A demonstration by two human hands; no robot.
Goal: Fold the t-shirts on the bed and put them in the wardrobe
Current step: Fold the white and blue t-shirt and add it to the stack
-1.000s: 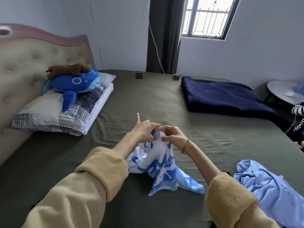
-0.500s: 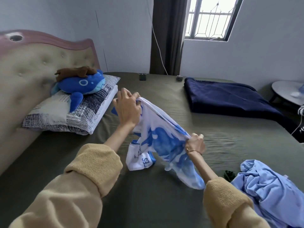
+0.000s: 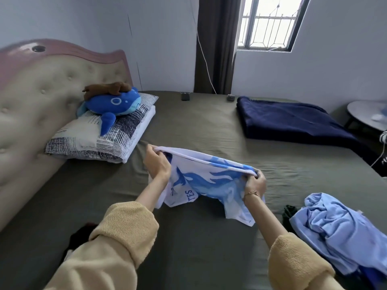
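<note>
Two hands are on the shirt and the picture has changed fast. A second ago the white t-shirt with the blue wave print [image 3: 209,181] was a bunched knot pinched between both hands close together over the middle of the bed; half a second ago they were pulling apart, the left one high. Now the left hand [image 3: 157,164] and the right hand [image 3: 254,184] are spread wide and the top edge of the shirt runs taut between them, with the body hanging down and its lower corners brushing the olive-green bed sheet [image 3: 209,126]. Each hand has its fingers curled tight round a bunch of that top edge, so both grips are firmly holding fabric, neither slack.

What does that mean for the job? By the look of it, the shirt has gone from a crumple to an opened panel, which is the set-up for laying it flat and folding. No fold is made yet, and the wardrobe is nowhere in view, so the task reads as early.

Waiting at the person's right is a crumpled pale blue garment [image 3: 339,229], heaped on the sheet and apparently next in line. Further off lie a folded navy blanket [image 3: 293,122], and at the headboard a black-and-white patterned pillow [image 3: 100,141] with a blue plush whale toy [image 3: 113,105] on top.

Next call, as a judgement: lower the stretched shirt flat onto the bare sheet ahead.
</note>
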